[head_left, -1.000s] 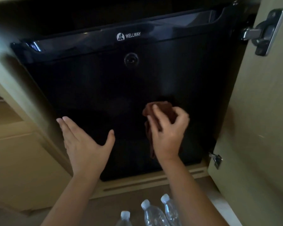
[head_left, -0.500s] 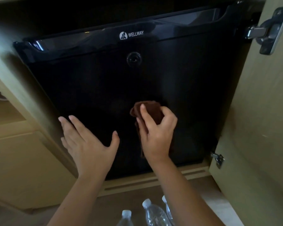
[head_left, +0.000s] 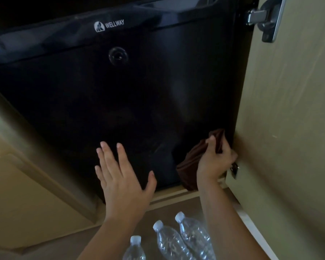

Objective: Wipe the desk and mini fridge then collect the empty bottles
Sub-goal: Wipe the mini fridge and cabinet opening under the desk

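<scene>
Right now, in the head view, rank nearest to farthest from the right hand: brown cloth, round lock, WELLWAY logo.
1. brown cloth, gripped by the right hand, low right.
2. round lock, upper middle of the fridge door.
3. WELLWAY logo, above the lock, near top.

A hotel-type room is suggested: a black mini fridge (head_left: pixel 120 100) is built into a wooden cabinet (head_left: pixel 17 139), its door (head_left: pixel 289 119) opened at 3 o'clock, plastic bottles (head_left: pixel 169 239) at 6 o'clock.

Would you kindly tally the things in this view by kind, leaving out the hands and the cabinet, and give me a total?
Mini fridge: 1
Brown cloth: 1
Plastic bottles: 3
Total: 5
</scene>
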`<state>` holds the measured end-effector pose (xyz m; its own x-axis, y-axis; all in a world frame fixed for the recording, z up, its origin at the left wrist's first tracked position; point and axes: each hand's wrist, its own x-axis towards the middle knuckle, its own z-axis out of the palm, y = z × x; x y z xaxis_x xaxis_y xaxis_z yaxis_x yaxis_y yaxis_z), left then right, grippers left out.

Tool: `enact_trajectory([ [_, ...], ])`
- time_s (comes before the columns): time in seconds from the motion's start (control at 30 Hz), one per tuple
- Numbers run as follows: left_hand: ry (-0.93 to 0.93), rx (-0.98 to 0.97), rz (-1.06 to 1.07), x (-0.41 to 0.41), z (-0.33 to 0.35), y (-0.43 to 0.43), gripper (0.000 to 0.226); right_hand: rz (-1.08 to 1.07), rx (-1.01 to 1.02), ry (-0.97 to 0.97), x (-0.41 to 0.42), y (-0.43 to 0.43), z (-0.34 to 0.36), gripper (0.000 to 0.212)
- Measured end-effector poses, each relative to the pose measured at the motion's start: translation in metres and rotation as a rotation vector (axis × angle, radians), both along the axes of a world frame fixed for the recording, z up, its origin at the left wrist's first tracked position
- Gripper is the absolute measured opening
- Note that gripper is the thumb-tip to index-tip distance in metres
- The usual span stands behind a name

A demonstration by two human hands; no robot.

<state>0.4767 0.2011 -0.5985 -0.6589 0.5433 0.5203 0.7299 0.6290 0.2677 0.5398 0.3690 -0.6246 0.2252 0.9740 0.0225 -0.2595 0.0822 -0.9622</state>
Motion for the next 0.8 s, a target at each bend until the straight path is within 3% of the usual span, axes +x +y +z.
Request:
enact_trajectory([
  [0.17, 0.001, 0.019, -0.023, -0.003, 0.0, -0.002, 0.087, -0.058, 0.15, 0.058, -0.011, 0.005, 0.018, 0.034],
  [0.33, 0.001, 0.022, -0.026, -0.007, -0.002, -0.011, 0.087, -0.071, -0.077, 0.062, -0.006, 0.001, -0.012, 0.035],
  [0.4, -0.006, 0.028, -0.02, -0.008, -0.005, -0.016, 0.087, -0.06, -0.075, 0.062, -0.006, 0.004, -0.007, 0.034],
  [0.67, -0.096, 0.088, 0.187, -0.043, -0.004, -0.04, 0.098, -0.113, 0.353, -0.018, -0.027, -0.003, 0.02, 0.036],
  [0.8, -0.179, 0.135, 0.269, -0.061, -0.001, -0.054, 0.101, -0.159, 0.178, 0.022, -0.014, 0.011, 0.009, 0.036],
])
